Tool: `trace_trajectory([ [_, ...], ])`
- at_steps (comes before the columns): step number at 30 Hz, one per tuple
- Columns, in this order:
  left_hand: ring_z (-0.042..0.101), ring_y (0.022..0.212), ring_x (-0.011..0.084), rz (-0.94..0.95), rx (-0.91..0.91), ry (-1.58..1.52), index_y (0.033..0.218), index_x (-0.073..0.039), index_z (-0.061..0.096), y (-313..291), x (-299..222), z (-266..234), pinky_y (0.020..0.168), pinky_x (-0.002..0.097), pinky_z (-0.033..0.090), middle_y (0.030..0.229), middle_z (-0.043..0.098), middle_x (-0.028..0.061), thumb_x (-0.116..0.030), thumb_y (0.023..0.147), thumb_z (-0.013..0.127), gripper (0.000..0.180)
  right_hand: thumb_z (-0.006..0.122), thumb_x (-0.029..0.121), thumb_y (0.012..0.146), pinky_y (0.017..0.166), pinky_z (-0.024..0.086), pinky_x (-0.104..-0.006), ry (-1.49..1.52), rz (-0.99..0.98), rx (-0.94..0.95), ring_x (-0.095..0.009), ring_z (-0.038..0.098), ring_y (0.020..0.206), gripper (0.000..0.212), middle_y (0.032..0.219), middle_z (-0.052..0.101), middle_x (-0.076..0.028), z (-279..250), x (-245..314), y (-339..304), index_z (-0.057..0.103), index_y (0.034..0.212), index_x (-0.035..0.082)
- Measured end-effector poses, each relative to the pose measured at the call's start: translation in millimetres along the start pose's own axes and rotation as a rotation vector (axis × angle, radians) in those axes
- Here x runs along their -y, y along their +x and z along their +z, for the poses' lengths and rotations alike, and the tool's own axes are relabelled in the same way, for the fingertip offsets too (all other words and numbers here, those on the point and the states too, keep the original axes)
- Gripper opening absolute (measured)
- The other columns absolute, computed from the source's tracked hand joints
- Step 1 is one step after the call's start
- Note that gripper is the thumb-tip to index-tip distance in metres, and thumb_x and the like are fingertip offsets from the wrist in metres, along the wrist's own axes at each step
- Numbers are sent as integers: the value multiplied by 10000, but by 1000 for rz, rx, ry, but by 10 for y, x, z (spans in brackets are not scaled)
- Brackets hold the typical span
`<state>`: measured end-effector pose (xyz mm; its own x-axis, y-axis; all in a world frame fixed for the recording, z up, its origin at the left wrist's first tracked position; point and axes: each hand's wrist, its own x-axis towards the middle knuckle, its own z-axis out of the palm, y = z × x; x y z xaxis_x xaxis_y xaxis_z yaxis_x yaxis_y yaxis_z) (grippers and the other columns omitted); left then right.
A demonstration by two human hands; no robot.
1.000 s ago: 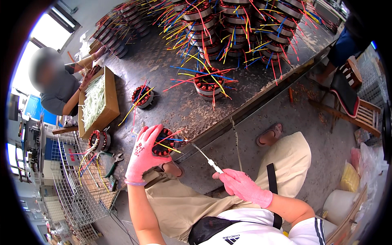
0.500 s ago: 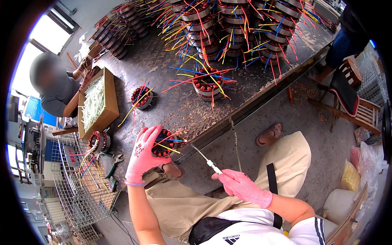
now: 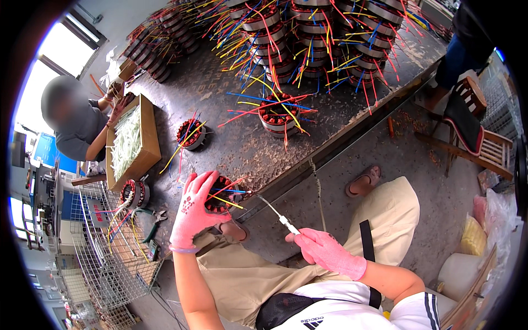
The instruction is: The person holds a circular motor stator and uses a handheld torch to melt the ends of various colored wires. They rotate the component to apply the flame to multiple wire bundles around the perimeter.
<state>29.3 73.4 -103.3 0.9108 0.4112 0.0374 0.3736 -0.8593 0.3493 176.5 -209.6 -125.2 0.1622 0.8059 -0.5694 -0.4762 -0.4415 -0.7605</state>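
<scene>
My left hand (image 3: 193,213), in a pink glove, grips a motor stator (image 3: 221,202) at the table's near edge. Red, blue and yellow wires stick out of the stator toward the right. Between the pink-gloved fingers of my right hand (image 3: 328,252) is a thin white-handled tool (image 3: 287,224). Its slender pale shaft reaches up and left, with the tip close to the wire ends. Whether the tip touches a wire I cannot tell. Two more stators, a smaller-looking one (image 3: 191,134) and a larger-looking one (image 3: 278,117), lie farther back on the dark worn table (image 3: 231,148).
Tall stacks of wired stators (image 3: 315,38) fill the far side. At left are a carton (image 3: 147,144) of white tubes, pliers (image 3: 155,224), another stator (image 3: 133,193) and a wire basket (image 3: 104,258). A co-worker (image 3: 82,118) handles something by the carton. A chair (image 3: 465,118) stands right.
My hands, the stator and the tool look nearly unmoved. The co-worker's head and hands have shifted slightly.
</scene>
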Motion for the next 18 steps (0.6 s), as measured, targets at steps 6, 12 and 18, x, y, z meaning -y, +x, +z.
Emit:
trace_trajectory([
  [6,320,1353,403,84,-13,24,1361,-118,504,-16,31,-24,1145,488,271,1385,458,111,-158,477,857,953,463,243,1018,491,330,-238,8,14,-11,-55,401,536,299,614,435,26,-10,5,-11,622,1143,23],
  [12,316,1363,388,86,-17,59,1344,-132,524,11,-7,-37,1159,494,253,1391,473,102,-179,439,875,972,448,236,1026,488,318,-231,-16,4,-9,-50,387,534,308,611,414,32,22,32,11,613,1156,11],
  [18,359,1349,356,127,-12,43,1325,-112,536,39,34,-40,1160,490,259,1373,498,100,-206,414,884,980,442,222,1029,481,307,-232,42,0,10,-44,381,532,304,608,393,39,11,4,25,607,1158,2],
])
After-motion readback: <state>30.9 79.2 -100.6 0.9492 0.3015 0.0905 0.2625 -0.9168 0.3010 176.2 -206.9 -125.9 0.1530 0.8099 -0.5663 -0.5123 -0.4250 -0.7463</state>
